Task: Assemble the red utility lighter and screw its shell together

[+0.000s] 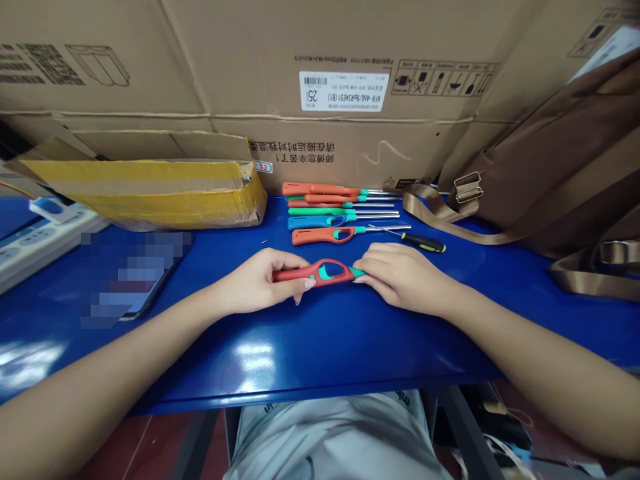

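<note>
Between my two hands lies a red long-nose lighter [299, 273] with a teal trigger and a teal collar. My left hand [267, 280] is closed around its handle, the thumb along the near side. At the other end, the fingers of my right hand [387, 270] pinch the lighter near its teal collar; they hide whatever lies beyond it. Just past my hands, several more long-nose lighters [320, 235] in orange, red, green and blue lie side by side, their metal tubes pointing right. A black and yellow screwdriver [425, 243] rests by the nearest tube.
A yellow-taped cardboard box [200, 193] stands at the back left, with a blurred phone [145, 280] and a white power strip [60, 230] nearby. Brown bag [560, 153] and strap [460, 230] occupy the right. Behind the blue table [320, 353] rises a large carton [240, 60].
</note>
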Motion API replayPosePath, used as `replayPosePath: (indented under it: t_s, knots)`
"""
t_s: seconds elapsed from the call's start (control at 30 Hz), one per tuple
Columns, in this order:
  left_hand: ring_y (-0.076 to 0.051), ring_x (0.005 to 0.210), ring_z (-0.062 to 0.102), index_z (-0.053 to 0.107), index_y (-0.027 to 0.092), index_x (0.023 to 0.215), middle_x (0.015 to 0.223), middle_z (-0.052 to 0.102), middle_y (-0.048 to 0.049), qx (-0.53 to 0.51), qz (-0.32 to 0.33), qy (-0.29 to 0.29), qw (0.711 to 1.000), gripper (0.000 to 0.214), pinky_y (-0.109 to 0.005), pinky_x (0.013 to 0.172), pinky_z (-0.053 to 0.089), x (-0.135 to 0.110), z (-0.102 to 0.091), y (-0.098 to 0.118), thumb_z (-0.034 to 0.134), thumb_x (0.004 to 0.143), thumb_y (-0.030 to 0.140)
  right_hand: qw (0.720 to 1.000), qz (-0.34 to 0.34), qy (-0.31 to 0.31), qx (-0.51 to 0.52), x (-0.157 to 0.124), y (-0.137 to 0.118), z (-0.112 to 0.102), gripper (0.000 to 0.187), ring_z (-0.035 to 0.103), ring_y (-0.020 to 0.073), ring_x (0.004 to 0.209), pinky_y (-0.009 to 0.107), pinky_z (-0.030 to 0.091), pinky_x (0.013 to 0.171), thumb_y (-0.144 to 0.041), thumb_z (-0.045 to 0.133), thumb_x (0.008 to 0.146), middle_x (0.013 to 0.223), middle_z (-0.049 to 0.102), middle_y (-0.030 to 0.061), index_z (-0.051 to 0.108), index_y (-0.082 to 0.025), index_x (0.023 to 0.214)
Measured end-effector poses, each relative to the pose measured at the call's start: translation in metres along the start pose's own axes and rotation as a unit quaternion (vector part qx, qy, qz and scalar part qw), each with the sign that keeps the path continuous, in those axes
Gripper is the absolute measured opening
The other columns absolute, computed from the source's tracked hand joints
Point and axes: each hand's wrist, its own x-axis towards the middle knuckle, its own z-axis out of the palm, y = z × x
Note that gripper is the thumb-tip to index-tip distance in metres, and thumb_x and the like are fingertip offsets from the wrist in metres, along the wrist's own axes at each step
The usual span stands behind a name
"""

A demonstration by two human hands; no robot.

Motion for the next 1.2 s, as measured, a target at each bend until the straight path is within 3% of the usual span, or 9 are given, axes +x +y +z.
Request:
replayPosePath:
  t_s: [0.17,0.37,0.63,0.83,1.0,1.1,1.2]
  knots:
    - [-0.009,0.054,0.055,0.073,0.013,0.085,0.062,0.067,0.0003,-0.064,-0.053,0.005,0.997,0.031,-0.019,0.051,0.040,0.001,0.003,-0.003,0.081,0.080,0.043,0.997,-0.035,0.058,-0.031,-0.001,-0.002,0.000,0.026,0.055,0.0222,0.077,0.032,0.046,0.071,-0.024,0.049,0.105,0.084,0.071,0.0107,0.071,-0.011,0.099]
    - [-0.009,0.054,0.053,0.074,0.012,0.087,0.064,0.066,0.0009,-0.082,-0.068,0.010,0.994,0.033,-0.019,0.050,0.040,0.000,0.007,-0.003,0.084,0.077,0.041,0.998,-0.039,0.037,-0.027,-0.001,-0.002,0.002,0.027,0.055,0.0226,0.078,0.033,0.046,0.072,-0.019,0.044,0.105,0.085,0.070,0.0116,0.069,-0.011,0.099]
    - [-0.012,0.058,0.054,0.074,0.013,0.092,0.069,0.066,0.0008,-0.005,-0.046,0.016,0.999,0.035,-0.022,0.054,0.042,-0.003,0.011,-0.001,0.078,0.079,0.045,0.999,-0.019,-0.011,0.035,-0.002,-0.003,0.005,0.025,0.055,0.0201,0.076,0.030,0.046,0.073,-0.018,0.045,0.104,0.082,0.066,0.0082,0.067,-0.015,0.092]
    - [-0.010,0.061,0.045,0.073,0.013,0.087,0.069,0.056,0.0037,0.052,-0.024,0.027,0.998,0.032,-0.021,0.056,0.038,-0.003,0.012,-0.001,0.075,0.081,0.044,0.999,-0.004,-0.032,0.044,-0.002,-0.004,0.007,0.026,0.057,0.0211,0.078,0.032,0.047,0.075,-0.022,0.047,0.104,0.083,0.068,0.0090,0.069,-0.014,0.095]
    - [-0.010,0.059,0.042,0.068,0.013,0.078,0.063,0.049,0.0050,0.050,-0.044,0.018,0.998,0.035,-0.021,0.053,0.034,0.000,0.012,-0.004,0.073,0.081,0.048,0.998,0.019,-0.047,0.045,0.000,-0.004,0.008,0.027,0.058,0.0214,0.079,0.032,0.046,0.076,-0.026,0.048,0.104,0.084,0.068,0.0085,0.070,-0.015,0.094]
    - [-0.011,0.062,0.048,0.068,0.015,0.079,0.067,0.055,0.0039,0.117,-0.012,0.041,0.992,0.035,-0.023,0.058,0.037,0.001,0.012,-0.006,0.072,0.084,0.049,0.995,0.043,-0.073,0.046,0.003,-0.006,0.002,0.024,0.058,0.0212,0.079,0.032,0.044,0.075,-0.028,0.052,0.102,0.081,0.067,0.0065,0.068,-0.016,0.090]
    - [-0.016,0.074,0.060,0.071,0.016,0.091,0.083,0.069,-0.0014,0.222,0.049,0.068,0.971,0.031,-0.026,0.068,0.045,0.001,0.008,-0.008,0.071,0.087,0.047,0.992,0.060,-0.110,0.024,0.004,-0.005,-0.007,0.024,0.058,0.0215,0.079,0.033,0.041,0.073,-0.030,0.052,0.102,0.080,0.067,0.0049,0.065,-0.018,0.086]
